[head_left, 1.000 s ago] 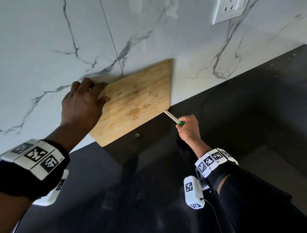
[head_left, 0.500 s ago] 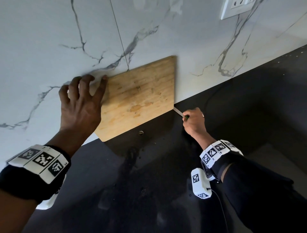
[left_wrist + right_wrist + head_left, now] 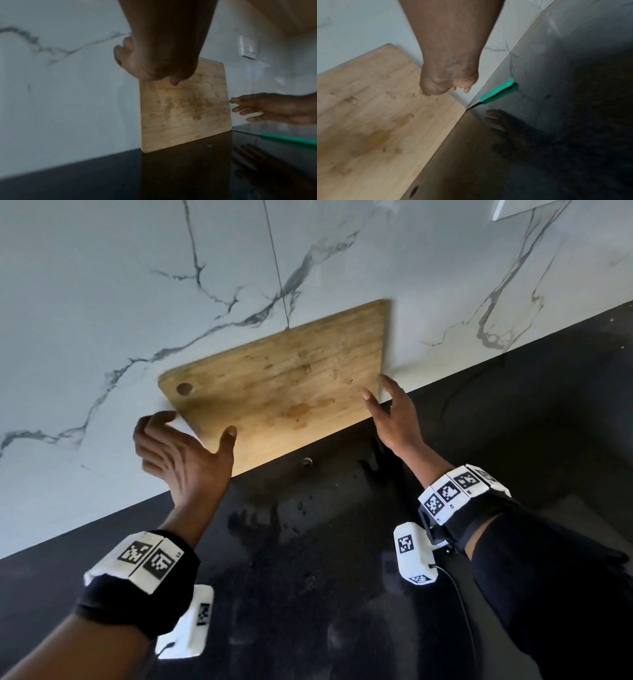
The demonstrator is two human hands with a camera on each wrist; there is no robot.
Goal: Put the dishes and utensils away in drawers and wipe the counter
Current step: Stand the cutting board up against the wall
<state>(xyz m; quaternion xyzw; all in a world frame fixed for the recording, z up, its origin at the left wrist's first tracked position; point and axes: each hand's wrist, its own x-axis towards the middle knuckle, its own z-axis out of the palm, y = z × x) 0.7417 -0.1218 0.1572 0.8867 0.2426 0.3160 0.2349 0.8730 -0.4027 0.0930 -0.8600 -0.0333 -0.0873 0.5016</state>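
A wooden cutting board (image 3: 284, 385) stands on edge on the black counter (image 3: 342, 577) and leans against the marble wall. My left hand (image 3: 185, 453) hovers open beside its lower left edge, thumb close to the wood, holding nothing. My right hand (image 3: 390, 412) is open with straight fingers at the board's right edge. In the right wrist view a green-handled knife (image 3: 496, 90) lies along the seam of counter and wall, its blade tip at the corner of the board (image 3: 376, 115). In the head view my right hand hides it. The left wrist view shows the knife handle (image 3: 288, 139) right of the board (image 3: 185, 108).
The marble backsplash (image 3: 137, 302) runs behind the counter. A white wall switch (image 3: 247, 47) is mounted above and right of the board. The glossy counter mirrors the board and both hands.
My left hand came off the board's upper left corner and dropped to its lower left. My right hand let go of the knife, which now lies against the wall.
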